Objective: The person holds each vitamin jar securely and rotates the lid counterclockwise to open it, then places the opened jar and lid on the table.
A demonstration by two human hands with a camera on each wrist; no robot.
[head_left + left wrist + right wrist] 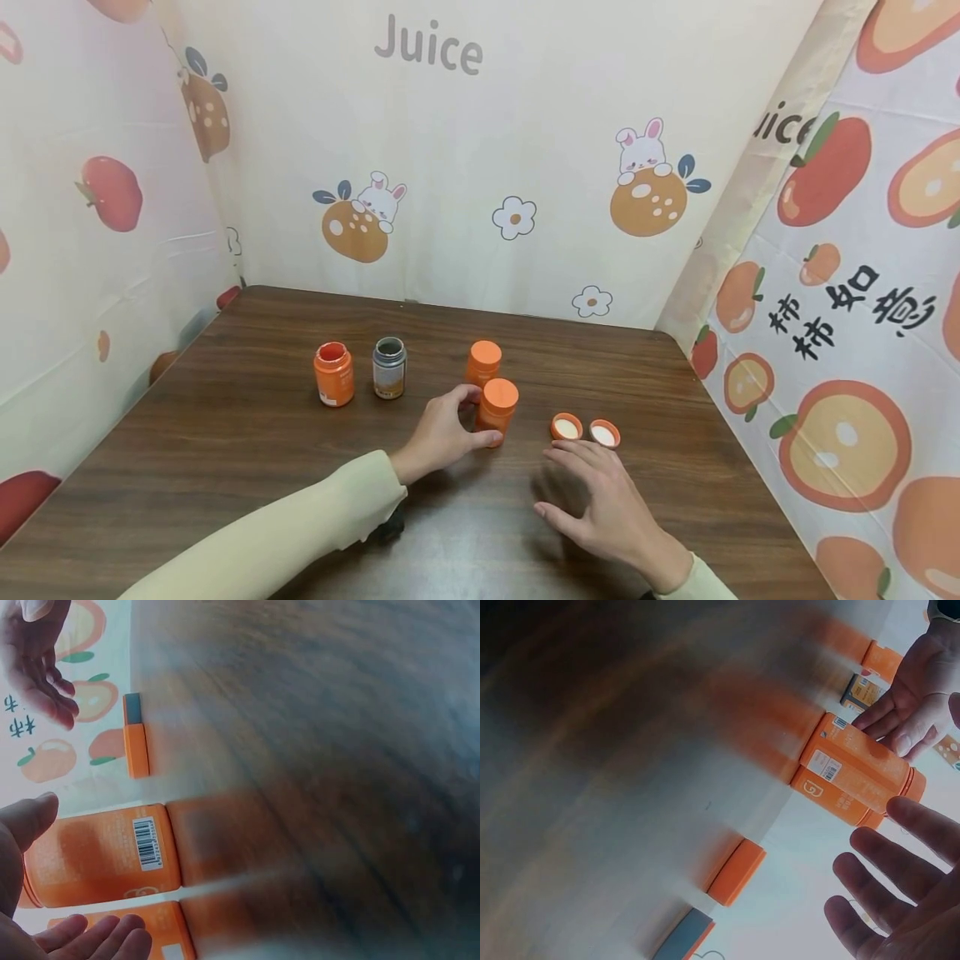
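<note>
Two orange bottles with orange caps stand near the table's middle, a front bottle (497, 410) and a rear bottle (483, 363) close behind it. My left hand (444, 429) is at the left side of the front bottle. Its thumb lies along the near side and its fingers reach toward the gap between the bottles. In the left wrist view the fingers (112, 937) are spread loosely, overlapping an orange bottle. My right hand (603, 500) hovers over the table to the right, fingers extended and holding nothing. Beyond its fingertips lie two upturned caps, a left cap (567, 427) and a right cap (604, 433).
An uncapped orange bottle (334, 375) and an uncapped grey bottle (389, 368) stand at the left on the brown wooden table (225, 433). Curtains (525, 150) printed with fruit and rabbits border the table at the back and sides.
</note>
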